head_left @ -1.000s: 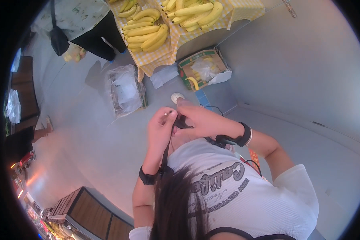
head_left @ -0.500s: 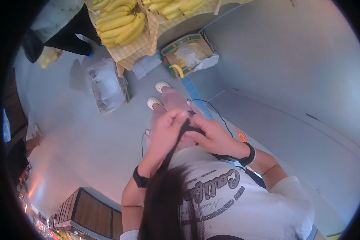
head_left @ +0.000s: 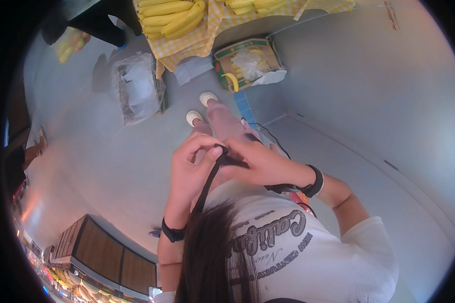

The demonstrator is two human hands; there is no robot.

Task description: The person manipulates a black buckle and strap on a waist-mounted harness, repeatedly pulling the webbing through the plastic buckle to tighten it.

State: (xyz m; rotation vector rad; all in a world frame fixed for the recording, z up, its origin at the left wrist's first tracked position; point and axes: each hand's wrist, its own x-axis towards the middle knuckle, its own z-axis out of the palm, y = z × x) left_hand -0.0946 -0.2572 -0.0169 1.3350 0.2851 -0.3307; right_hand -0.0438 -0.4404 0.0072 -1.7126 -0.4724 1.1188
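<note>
A black strap runs down from beside my hair to my two hands in front of my waist. My left hand pinches it between thumb and bent fingers, where a dark fold shows at the thumb tip. Close against it, my right hand is closed around more of the black strap material, palm inward, with its fingertips mostly hidden. Each wrist wears a black band. Below the hands are my pink trousers and pale clogs.
Bananas lie on a yellow checked cloth ahead. A cardboard box with bananas and a plastic-lined crate stand on the floor. A person with dark trousers is at the far left. A wooden-panelled stand is at lower left.
My left hand has shifted left, its thumb now raised on the strap. My right hand has moved slightly left and turned more across. The surroundings have shifted up in view.
</note>
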